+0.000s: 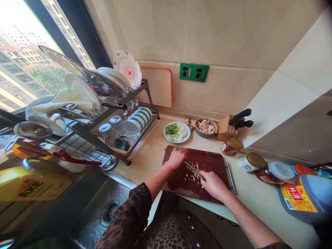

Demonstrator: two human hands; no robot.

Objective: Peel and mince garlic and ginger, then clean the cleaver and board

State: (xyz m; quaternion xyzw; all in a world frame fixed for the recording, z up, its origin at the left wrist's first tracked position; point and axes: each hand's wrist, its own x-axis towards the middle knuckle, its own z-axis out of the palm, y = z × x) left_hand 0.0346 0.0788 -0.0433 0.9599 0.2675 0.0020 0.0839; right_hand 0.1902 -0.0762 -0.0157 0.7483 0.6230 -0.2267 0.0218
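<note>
A dark red cutting board (215, 162) lies on the counter with chopped pale bits, seemingly garlic (191, 177), scattered over its middle. My right hand (213, 185) is closed round the handle of a kitchen knife (194, 168), whose blade slants across the bits. At the blade's far end, my left hand (177, 158) has its fingers bent and pressed together on the tip. Just behind the board sits a white plate (187, 137) of sliced green pepper (172, 131) and white slices (182, 133). To its right is a bowl (204, 134) of cut, pale brown-edged pieces, perhaps mushrooms.
A two-tier dish rack (141, 90) with dishes stands left, above the sink (89, 207). A knife block (224, 128), a brown jar (230, 146), a gold-lidded jar (251, 162) and a large jug (301, 197) line the right. A metal-handled tool (230, 177) lies beside the board.
</note>
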